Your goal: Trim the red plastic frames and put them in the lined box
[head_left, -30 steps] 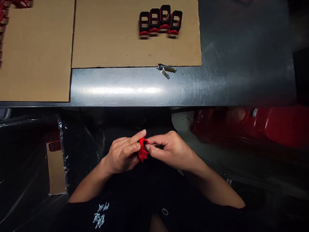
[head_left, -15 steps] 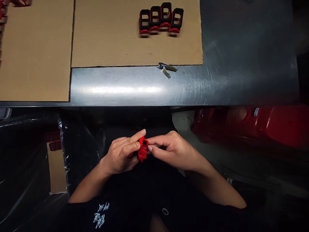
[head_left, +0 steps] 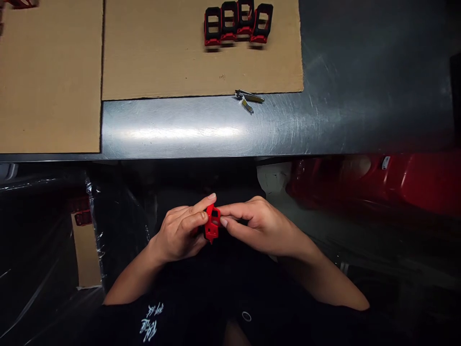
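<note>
Head view, one camera: two hands, both the person's own, held together below the desk's front edge, in front of the torso. The left hand [head_left: 177, 231] and the right hand [head_left: 262, 228] share one small red plastic part [head_left: 212, 223]. It stands roughly upright between them, with a dark rectangular window in its face. The left thumb and forefinger pinch it from the left side, and the other left fingers curl under. The right thumb and forefinger press on it from the right, with the remaining right fingers folded in. No fingers are spread. Farther out lies the steel desk [head_left: 360, 96], carrying two cardboard sheets: one at far left [head_left: 50, 77], one at centre [head_left: 162, 57]. Four black-and-red frames [head_left: 237, 24] stand in a tight row on the centre sheet, each with rectangular openings. A few red pieces [head_left: 21, 3] are cut off by the top edge on the left sheet. One nail clipper [head_left: 248, 98] lies on the bare steel just below the centre sheet. A small pencil mark [head_left: 222, 77] on that sheet is too small to read. Below the desk, at right, sits a large glossy red object [head_left: 360, 185] with a small white label [head_left: 385, 163], unreadable. At left, clear plastic sheeting [head_left: 36, 250] covers dark shapes, with red parts [head_left: 82, 216] near it. The black shirt [head_left: 201, 312] carries stylised white lettering [head_left: 151, 323], not legible.
</note>
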The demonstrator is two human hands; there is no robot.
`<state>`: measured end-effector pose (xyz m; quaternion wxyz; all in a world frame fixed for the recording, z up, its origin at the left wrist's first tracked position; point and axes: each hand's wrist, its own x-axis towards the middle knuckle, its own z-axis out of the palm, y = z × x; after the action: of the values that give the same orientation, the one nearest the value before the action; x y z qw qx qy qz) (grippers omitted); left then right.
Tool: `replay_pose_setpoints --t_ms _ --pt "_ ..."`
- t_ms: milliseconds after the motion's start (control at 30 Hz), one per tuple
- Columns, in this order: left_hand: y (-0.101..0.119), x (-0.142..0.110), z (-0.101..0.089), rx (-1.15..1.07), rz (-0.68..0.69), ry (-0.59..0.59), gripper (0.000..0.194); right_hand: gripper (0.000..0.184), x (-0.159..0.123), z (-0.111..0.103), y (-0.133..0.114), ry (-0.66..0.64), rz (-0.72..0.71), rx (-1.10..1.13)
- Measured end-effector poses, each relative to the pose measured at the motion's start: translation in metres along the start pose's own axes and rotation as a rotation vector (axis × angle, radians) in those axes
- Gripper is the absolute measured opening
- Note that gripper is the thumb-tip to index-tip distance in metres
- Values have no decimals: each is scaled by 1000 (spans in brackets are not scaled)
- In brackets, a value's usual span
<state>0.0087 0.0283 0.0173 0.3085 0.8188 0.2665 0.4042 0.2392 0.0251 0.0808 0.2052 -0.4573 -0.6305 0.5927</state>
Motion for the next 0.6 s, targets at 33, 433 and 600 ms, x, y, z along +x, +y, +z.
replay_pose_setpoints --t_ms 33,433,600 --pt "0 0 0 -16 -9 6 79 28 -1 -2 1 -16 -21 26" --pt "2 -2 5 -6 16 30 75 16 6 18 -4 195 116 -57" --pt "3 0 5 -48 -24 77 76 41 9 32 4 316 -110 -360"
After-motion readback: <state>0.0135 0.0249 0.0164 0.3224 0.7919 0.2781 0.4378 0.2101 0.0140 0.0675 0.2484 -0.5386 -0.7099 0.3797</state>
